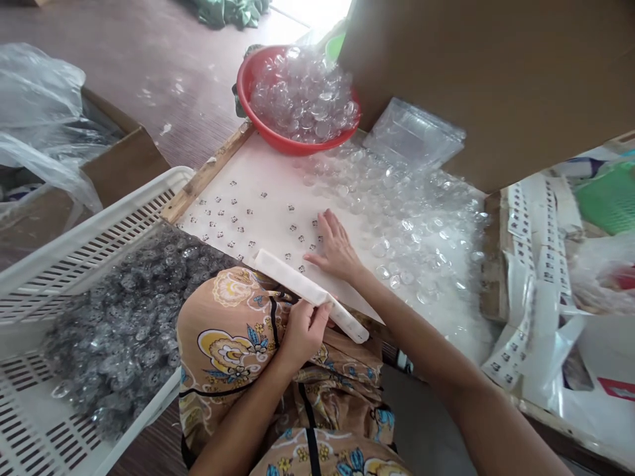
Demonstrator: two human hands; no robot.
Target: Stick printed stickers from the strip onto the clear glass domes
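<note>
My left hand (pixel 305 330) is closed around a long, flattened white strip (pixel 292 277), perhaps folded paper, held slantwise above my lap at the board's near edge. My right hand (pixel 340 251) rests open on the white board (pixel 278 168), fingers apart and pointing away. Just left of its fingertips lie small dark panda-like prints (pixel 292 228), scattered singly across the board. Whether they are loose pieces or stickers I cannot tell. On the right part of the board spread many small clear plastic rounds (pixel 411 225).
A red basin (pixel 262 135) heaped with clear rounds stands at the board's far end. Beside it lies a clear plastic box (pixel 414 132). At left, a white slotted basket (pixel 106 228) holds dark-centred clear pieces. Printed strips (pixel 518 317) hang at right, below a large cardboard panel (pixel 486 79).
</note>
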